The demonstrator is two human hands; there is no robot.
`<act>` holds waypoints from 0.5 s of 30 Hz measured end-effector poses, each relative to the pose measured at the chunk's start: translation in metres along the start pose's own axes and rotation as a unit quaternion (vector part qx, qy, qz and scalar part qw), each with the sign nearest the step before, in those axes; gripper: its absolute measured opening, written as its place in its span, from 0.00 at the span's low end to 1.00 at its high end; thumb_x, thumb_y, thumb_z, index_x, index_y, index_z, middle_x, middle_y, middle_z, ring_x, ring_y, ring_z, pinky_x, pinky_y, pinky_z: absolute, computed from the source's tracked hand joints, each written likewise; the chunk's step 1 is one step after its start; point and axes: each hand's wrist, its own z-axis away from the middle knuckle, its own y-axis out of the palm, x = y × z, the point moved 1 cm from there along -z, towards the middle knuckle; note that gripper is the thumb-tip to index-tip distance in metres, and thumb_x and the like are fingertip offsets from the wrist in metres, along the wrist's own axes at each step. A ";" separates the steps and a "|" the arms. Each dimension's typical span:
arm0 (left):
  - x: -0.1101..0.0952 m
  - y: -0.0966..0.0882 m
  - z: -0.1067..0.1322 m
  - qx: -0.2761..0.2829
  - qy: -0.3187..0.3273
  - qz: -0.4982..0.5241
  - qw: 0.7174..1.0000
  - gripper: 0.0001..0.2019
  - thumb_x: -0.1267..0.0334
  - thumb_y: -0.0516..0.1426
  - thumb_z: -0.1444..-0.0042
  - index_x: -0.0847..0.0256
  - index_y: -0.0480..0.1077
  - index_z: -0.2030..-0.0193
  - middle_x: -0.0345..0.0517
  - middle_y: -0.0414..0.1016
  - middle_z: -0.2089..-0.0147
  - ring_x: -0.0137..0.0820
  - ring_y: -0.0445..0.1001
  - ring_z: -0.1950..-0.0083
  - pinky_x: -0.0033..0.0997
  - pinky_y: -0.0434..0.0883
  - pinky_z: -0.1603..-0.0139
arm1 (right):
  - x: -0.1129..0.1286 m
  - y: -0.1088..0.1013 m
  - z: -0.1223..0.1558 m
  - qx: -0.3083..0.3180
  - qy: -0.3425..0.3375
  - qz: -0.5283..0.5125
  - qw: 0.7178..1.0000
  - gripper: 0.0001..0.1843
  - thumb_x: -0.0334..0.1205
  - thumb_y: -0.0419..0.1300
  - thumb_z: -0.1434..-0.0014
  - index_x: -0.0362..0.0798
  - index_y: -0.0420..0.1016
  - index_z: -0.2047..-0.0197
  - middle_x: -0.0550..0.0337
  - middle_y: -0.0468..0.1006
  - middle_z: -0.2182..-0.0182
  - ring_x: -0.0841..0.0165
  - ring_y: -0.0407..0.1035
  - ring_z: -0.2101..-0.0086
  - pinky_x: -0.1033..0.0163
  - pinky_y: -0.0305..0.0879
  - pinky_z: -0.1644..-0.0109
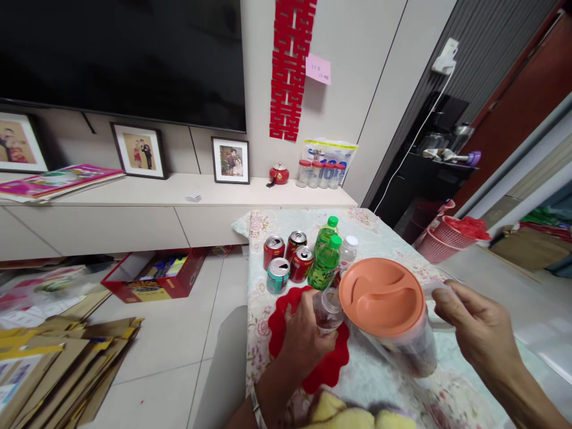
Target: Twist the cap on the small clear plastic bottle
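Observation:
My right hand [473, 325] grips the handle of a clear pitcher with an orange lid [382, 295], tilted toward the left. My left hand [306, 333] is wrapped round a small clear bottle [328, 310] whose open mouth sits under the pitcher's spout. Both are above a red scalloped mat [286, 322] on the table with the floral cloth [257, 280]. Dark liquid shows in the pitcher's lower part.
Behind the mat stand several drink cans [286, 253], two green bottles [326, 253] and a clear white-capped bottle [348, 249]. A yellow cloth [344, 417] lies at the near edge. Flattened cardboard [58, 363] and a red box [156, 277] lie on the floor left; a red basket [447, 238] stands right.

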 end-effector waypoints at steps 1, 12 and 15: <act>0.000 0.000 0.000 0.000 0.004 0.003 1.000 0.35 0.62 0.71 0.49 0.46 0.73 0.33 0.54 0.96 0.35 0.64 0.95 0.30 0.76 0.80 0.17 | 0.000 0.000 0.000 0.000 0.000 -0.001 1.000 0.41 0.81 0.81 0.36 0.52 0.77 0.69 0.62 0.67 0.68 0.64 0.63 0.65 0.58 0.65 0.61; -0.003 -0.001 0.000 0.001 0.007 0.006 1.000 0.32 0.66 0.70 0.46 0.50 0.74 0.34 0.58 0.96 0.33 0.64 0.95 0.28 0.73 0.82 0.18 | -0.003 0.000 -0.002 -0.004 -0.004 0.002 1.000 0.40 0.80 0.81 0.35 0.52 0.78 0.69 0.61 0.68 0.68 0.63 0.64 0.65 0.58 0.66 0.61; -0.003 -0.001 0.000 -0.003 0.005 0.003 1.000 0.32 0.65 0.71 0.48 0.49 0.74 0.35 0.56 0.96 0.35 0.64 0.95 0.30 0.73 0.83 0.19 | -0.003 -0.001 -0.002 -0.004 -0.015 0.010 1.000 0.38 0.79 0.80 0.33 0.52 0.82 0.67 0.61 0.70 0.68 0.63 0.65 0.65 0.58 0.67 0.62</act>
